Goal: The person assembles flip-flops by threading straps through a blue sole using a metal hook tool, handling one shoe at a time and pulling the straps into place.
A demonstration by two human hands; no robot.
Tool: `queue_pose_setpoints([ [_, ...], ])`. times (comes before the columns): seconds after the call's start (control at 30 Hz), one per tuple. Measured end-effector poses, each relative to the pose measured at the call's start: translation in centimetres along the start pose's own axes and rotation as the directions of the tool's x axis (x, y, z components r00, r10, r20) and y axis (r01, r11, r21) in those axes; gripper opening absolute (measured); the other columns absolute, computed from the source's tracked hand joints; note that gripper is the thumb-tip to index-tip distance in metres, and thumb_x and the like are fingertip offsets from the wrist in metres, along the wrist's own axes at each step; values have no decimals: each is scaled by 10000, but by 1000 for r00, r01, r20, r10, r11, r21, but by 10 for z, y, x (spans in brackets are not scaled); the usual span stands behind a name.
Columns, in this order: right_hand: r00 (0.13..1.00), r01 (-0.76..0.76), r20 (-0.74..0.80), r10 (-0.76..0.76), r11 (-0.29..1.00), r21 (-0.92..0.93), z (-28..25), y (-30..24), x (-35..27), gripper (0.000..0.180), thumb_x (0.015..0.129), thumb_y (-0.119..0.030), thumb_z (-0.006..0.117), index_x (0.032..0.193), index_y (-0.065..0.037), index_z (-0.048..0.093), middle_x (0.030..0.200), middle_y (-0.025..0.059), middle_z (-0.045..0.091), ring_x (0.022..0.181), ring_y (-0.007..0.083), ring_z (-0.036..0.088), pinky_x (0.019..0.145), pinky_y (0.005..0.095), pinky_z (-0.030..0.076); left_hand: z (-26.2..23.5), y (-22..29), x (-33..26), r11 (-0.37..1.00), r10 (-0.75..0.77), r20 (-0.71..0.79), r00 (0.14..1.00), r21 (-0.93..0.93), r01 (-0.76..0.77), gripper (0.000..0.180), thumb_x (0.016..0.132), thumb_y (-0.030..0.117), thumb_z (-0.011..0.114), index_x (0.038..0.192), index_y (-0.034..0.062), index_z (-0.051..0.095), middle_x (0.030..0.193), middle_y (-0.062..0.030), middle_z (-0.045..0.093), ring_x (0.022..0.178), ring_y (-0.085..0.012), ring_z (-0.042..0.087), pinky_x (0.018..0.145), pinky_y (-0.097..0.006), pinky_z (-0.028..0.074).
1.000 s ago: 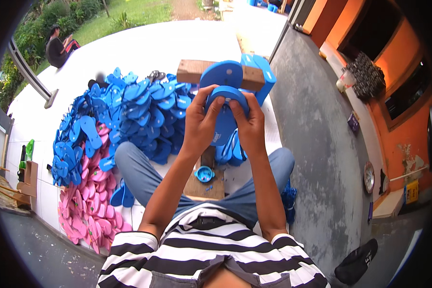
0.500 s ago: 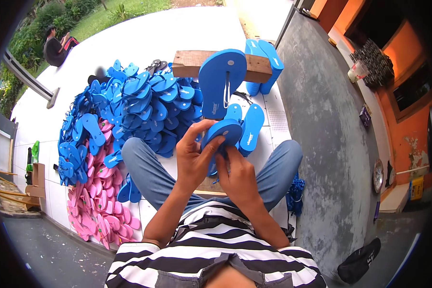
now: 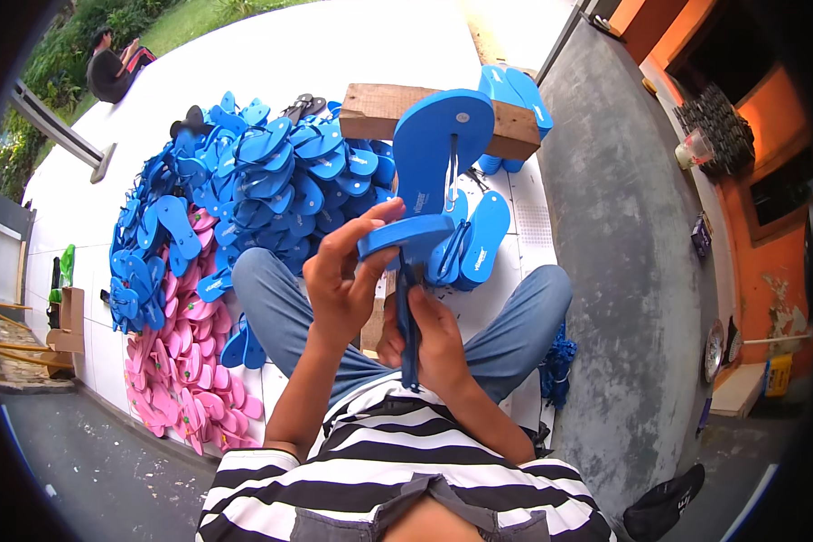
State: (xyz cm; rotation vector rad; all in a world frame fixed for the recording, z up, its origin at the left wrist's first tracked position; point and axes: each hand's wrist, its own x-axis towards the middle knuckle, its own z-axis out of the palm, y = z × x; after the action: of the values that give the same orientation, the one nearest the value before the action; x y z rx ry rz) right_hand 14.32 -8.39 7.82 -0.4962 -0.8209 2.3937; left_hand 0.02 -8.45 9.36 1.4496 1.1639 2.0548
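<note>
My left hand [image 3: 334, 280] is closed on the edge of a blue flip-flop sole [image 3: 402, 233], which is tipped so its rim faces me. From beneath the sole hangs a dark blue strap [image 3: 410, 330]. The fingers of my right hand [image 3: 438, 343] are wrapped round that strap, a little below the sole. Just beyond my hands, another blue sole [image 3: 438, 135] stands upright against a wooden block [image 3: 370, 113], with a pale metal-looking loop [image 3: 452, 167] at its middle. Blue flip-flops with straps [image 3: 483, 239] lie behind my right hand.
A big heap of blue flip-flops [image 3: 280, 167] covers the tiles at left, with pink flip-flops [image 3: 181, 361] nearer. Stacked blue soles [image 3: 519, 95] stand behind the block. Blue straps [image 3: 558, 366] lie beside my right knee. Another person [image 3: 110, 72] sits at far left.
The sole in my left hand has tipped edge-on and moved slightly left. My right hand has dropped away from it, and the strap now shows hanging down.
</note>
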Motion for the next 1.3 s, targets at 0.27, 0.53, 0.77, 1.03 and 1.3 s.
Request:
queue_pose_setpoints([
  [0.27,898,404,-337,-282,830,384,-37,-6,27,577,978,-507,520,1342,-65,455,1330,97,540,1247,229,495,1063,434,380,-22,-10,-38,957,-160,-45,986,-250,144,446,886,-13,525,1265,78,310,1216,-249,597,1100,-235,601,931,-326,461],
  [0.53,521,701,459,-720,54,-712,-46,-66,36,368,855,-56,689,1182,-60,520,1109,117,651,1078,291,617,981,427,446,-10,4,11,973,-44,224,974,230,-9,467,707,-10,796,1141,34,627,1175,-145,629,909,-197,655,756,-292,536],
  [0.77,463,634,518,-719,-140,-760,-40,-73,48,495,750,-51,765,1164,-105,500,1088,122,654,1053,300,623,974,425,403,4,-10,32,948,187,252,950,207,-241,378,716,-78,723,1063,52,650,1052,-136,656,939,-236,674,799,-335,562],
  [1.03,525,594,369,-767,20,-804,-36,-78,45,577,803,-136,773,1295,-84,476,1117,144,605,1045,282,584,954,415,406,16,11,48,972,47,205,978,215,-92,307,785,-63,730,1065,30,644,1027,-126,632,868,-170,683,663,-263,607],
  [1.3,463,182,216,-860,-147,-972,-28,-95,83,727,910,-228,696,1517,-83,323,1198,192,352,1082,298,401,954,417,357,37,1,91,928,-371,-17,929,17,371,211,847,-51,707,964,-20,534,939,-78,603,834,-168,706,657,-262,626],
])
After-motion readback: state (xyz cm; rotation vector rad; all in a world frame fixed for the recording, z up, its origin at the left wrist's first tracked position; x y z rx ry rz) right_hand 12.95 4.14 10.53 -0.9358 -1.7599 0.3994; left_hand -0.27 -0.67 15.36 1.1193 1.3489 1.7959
